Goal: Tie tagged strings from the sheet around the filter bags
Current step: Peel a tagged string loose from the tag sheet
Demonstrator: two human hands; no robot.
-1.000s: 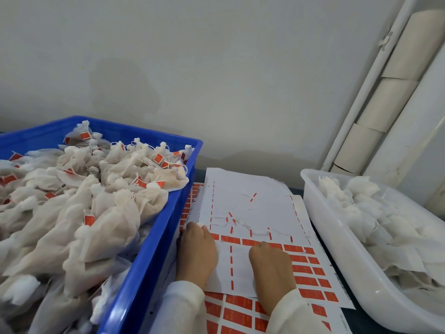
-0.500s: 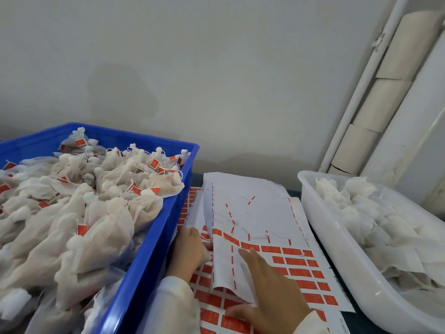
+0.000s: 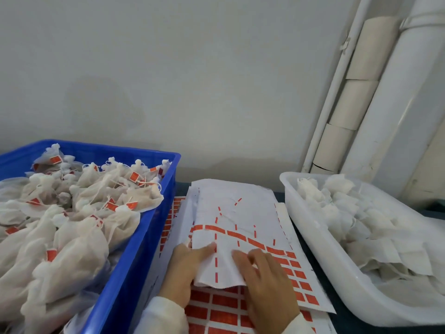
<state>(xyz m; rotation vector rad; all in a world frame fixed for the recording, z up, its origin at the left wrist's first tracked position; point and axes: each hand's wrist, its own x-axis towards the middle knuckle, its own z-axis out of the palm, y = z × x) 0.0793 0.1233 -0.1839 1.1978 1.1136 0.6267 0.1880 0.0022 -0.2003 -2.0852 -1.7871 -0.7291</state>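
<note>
Blue crate – tied filter bags; white tub – untied bags.

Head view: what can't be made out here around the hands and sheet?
- Left hand: fingertips tucked under the lifted sheet, so its hold is hidden.
- Right hand: motion-blurred fingers; pinch on a tag unclear.
- Strings on the sheet: too thin to trace.
- Blue crate: cut off by the left and bottom edges.

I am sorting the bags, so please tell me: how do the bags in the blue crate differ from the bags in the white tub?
Bags in the blue crate are puffed, gathered at the neck and carry red tags; bags in the white tub lie flat and crumpled, with no tags visible. The crate is heaped; the tub holds a lower pile. All are white filter material.
</note>
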